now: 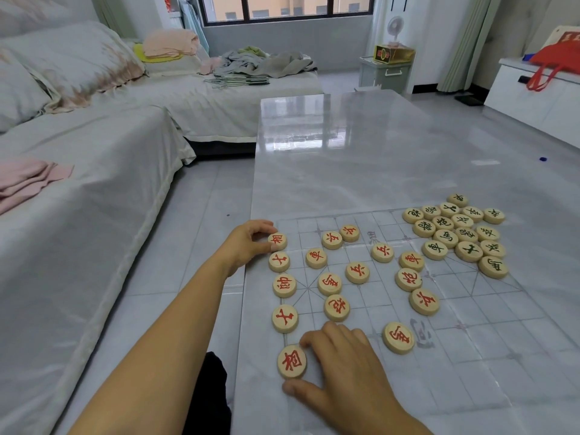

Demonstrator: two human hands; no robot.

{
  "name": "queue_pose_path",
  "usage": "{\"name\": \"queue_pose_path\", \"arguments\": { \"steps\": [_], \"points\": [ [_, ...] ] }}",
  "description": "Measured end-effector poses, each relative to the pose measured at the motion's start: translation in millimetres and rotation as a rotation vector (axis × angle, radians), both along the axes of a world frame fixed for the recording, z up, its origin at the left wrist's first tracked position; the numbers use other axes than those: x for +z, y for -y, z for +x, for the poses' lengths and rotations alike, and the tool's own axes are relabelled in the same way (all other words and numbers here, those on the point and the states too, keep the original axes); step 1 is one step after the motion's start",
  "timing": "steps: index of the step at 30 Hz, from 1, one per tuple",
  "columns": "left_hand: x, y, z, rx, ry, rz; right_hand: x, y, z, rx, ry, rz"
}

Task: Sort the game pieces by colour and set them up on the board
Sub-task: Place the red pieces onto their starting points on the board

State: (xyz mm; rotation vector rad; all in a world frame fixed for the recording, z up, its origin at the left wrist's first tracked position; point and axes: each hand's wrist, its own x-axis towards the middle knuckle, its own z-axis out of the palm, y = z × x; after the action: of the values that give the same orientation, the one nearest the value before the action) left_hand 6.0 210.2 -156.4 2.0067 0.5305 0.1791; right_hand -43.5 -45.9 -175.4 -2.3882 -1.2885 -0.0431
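Our left arm (157, 324) runs bare from the lower left up to mid-frame. There our left hand (246, 243) curls, its fingertips pinching the upper piece (277, 241). Our right hand (345, 368) lies palm down at lower centre with fingers bent, forefinger and thumb (293, 388) set on either side of the lower piece (292, 361).

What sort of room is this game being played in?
Most likely a home living room: a cloth-covered sofa, a low glossy table holding the game board, and loose laundry piled below the window.
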Motion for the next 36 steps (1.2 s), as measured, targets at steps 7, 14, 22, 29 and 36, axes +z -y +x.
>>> {"name": "queue_pose_path", "arguments": {
  "steps": [7,14,22,29,36],
  "points": [
    [-2,-1,0,-0.004,-0.011,0.025,8,-4,1,-0.038,-0.047,0.016],
    [-1,-1,0,-0.010,-0.007,0.005,8,-8,5,0.086,-0.197,0.100],
    [-2,-4,-2,0.007,-0.003,-0.074,7,-11,2,0.001,-0.122,0.010],
    [1,-6,-2,-0.031,-0.033,-0.031,0,-12,6,-0.004,-0.179,0.146],
    [0,-5,-2,-0.019,-0.015,-0.018,-7,-15,5,-0.004,-0.128,0.154]
  ]
}}
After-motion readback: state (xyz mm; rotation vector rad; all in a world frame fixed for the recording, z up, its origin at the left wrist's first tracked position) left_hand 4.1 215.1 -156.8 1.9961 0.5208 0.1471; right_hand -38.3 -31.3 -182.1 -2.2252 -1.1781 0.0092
